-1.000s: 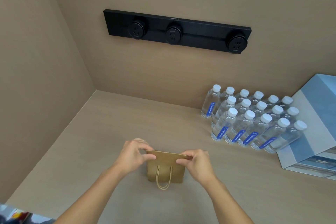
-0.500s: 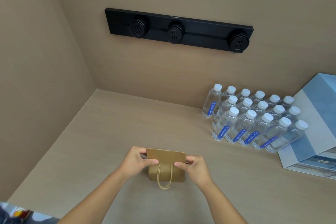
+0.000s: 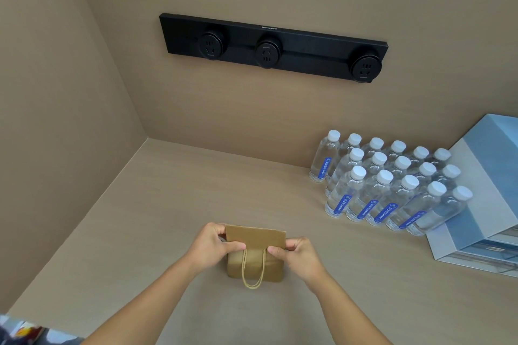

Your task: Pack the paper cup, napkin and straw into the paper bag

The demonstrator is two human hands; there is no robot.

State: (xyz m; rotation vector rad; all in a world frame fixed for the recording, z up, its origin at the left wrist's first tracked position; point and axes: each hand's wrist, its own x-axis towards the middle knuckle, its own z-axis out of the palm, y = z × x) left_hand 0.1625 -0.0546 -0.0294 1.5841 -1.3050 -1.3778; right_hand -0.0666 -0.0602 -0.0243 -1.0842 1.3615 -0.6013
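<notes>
1. Worktop (image 3: 173, 204): beige, walled at the back and left. Back-right corner holds a block of water bottles (image 3: 392, 185), just beside a blue-white box (image 3: 482, 204) at the right edge.
2. Paper bag (image 3: 255, 266): stands near the front edge, middle; top folded over as a flap, twine handle (image 3: 252, 272) hanging down the near face. Cup, napkin and straw not in view.
3. Left hand (image 3: 213, 246) and right hand (image 3: 300, 255): fingers of each pinched narrow on the flap's lower edge, one at each side.
4. Handling, judged: bag is light, thin, creases and tears easily. Hold it at the flap corners or by the handle, gentle pinch.
</notes>
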